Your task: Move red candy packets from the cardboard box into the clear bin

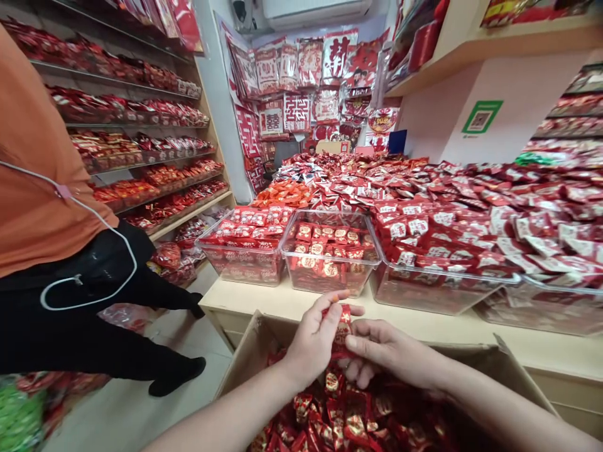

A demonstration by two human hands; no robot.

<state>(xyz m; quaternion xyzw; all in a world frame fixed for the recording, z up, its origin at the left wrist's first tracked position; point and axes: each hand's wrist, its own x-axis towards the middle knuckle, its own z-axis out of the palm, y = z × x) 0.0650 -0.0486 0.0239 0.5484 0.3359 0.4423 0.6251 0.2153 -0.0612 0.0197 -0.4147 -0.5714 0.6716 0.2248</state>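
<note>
Between my two hands is a red-and-gold wrapped candy, held upright above an open cardboard box. My left hand pinches its upper left side, thumb on the front. My right hand grips its lower right edge between thumb and fingers. Loose red wrapped candies fill the box below. Just beyond my hands stands a clear plastic bin with similar red-and-gold candies lying in it.
Another clear bin stands to the left, and a long one to the right, on a pale wooden counter. A person in an orange shirt stands at left beside stocked shelves. A wooden overhead shelf juts out at upper right.
</note>
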